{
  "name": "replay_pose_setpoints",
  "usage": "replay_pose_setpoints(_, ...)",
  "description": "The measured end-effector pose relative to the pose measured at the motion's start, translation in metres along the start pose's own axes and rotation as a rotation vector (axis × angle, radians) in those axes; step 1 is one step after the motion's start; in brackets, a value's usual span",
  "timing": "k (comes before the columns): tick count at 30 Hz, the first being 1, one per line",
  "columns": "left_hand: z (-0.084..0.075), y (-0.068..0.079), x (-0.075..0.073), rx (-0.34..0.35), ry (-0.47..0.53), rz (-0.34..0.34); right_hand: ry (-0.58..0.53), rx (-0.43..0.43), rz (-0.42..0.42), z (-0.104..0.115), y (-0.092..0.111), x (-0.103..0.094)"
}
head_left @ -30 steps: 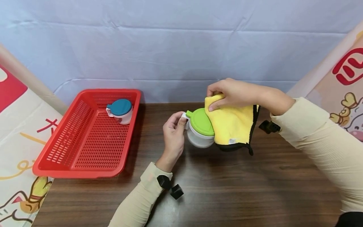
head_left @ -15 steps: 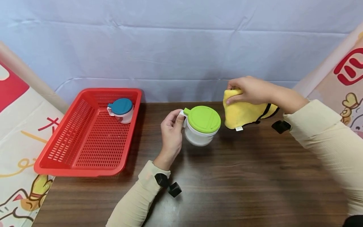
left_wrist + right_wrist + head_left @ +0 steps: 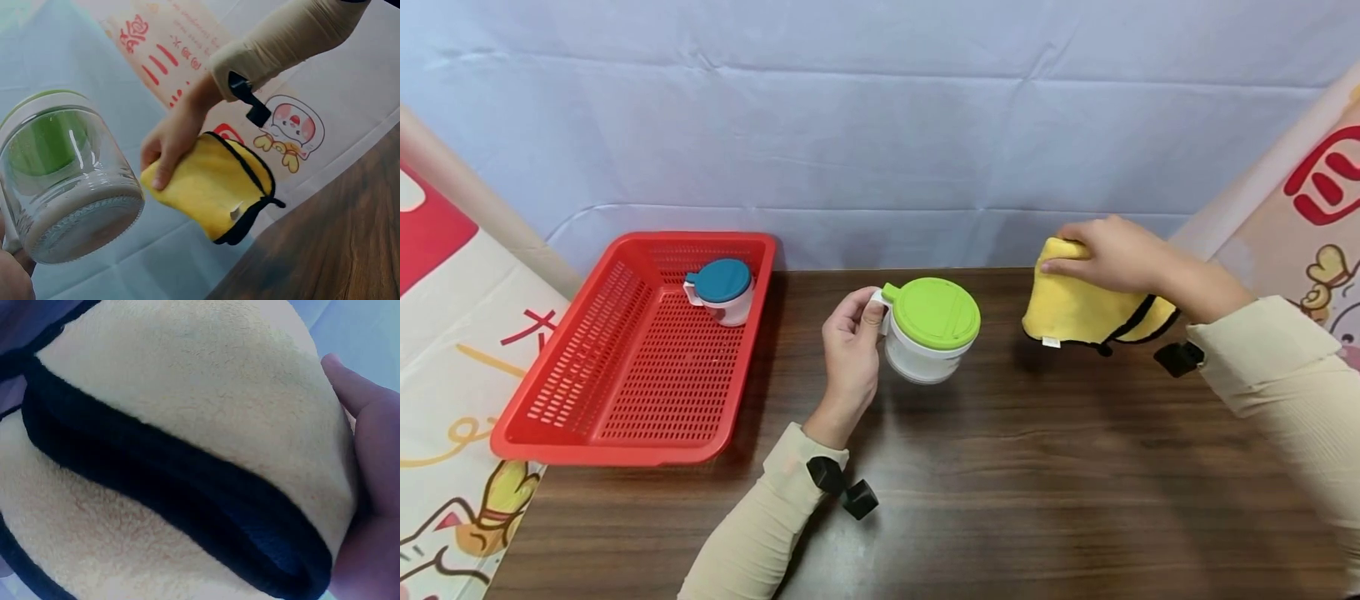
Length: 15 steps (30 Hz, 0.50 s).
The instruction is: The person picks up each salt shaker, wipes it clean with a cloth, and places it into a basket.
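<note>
My left hand (image 3: 853, 350) grips the white handle of a clear seasoning jar (image 3: 922, 360) with a green lid (image 3: 936, 313). In the left wrist view the jar (image 3: 81, 181) is tilted and its ribbed glass base shows. Off to the right, apart from the jar, my right hand (image 3: 1123, 254) pinches a yellow cloth (image 3: 1075, 308) with black edging and a small white tag. The cloth hangs folded from the fingers. Close up in the right wrist view, the cloth (image 3: 206, 406) fills most of the picture, with the thumb at its right edge.
A red plastic basket (image 3: 617, 457) stands on the left of the brown wooden table (image 3: 1037, 500). Inside, near its back right corner, sits a similar jar with a blue lid (image 3: 722, 281). A pale cloth backdrop (image 3: 880, 133) rises behind the table.
My right hand has drawn the yellow cloth away from the green-lidded jar, to the right, uncovering the lid. My left hand stays nearly in place, still holding the jar by its handle.
</note>
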<state>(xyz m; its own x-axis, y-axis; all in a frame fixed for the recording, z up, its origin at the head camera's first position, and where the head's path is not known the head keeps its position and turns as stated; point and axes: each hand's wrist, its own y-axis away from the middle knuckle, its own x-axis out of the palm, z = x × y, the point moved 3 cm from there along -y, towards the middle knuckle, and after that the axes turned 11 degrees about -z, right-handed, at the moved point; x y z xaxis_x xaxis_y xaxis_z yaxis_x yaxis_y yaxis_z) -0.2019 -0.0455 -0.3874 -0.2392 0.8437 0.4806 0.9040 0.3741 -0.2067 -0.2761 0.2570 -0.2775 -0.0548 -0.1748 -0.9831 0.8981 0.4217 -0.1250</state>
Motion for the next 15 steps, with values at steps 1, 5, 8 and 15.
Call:
replay_pose_setpoints(1, 0.000, 0.000, 0.000, 0.003, -0.001, -0.002, 0.003, 0.004, -0.009, -0.004, 0.002, 0.001)
replay_pose_setpoints(5, -0.001, -0.001, -0.001, 0.012, 0.001, -0.008, 0.032, 0.030, -0.047, -0.021, 0.012, 0.005)
replay_pose_setpoints(8, -0.002, -0.001, 0.000, 0.011, 0.003, -0.012, 0.095, 0.035, -0.114, -0.032, 0.021, 0.011)
replay_pose_setpoints(15, -0.001, 0.000, -0.002, -0.005, 0.000, -0.015, 0.187, -0.075, -0.330, -0.036, 0.052, 0.052)
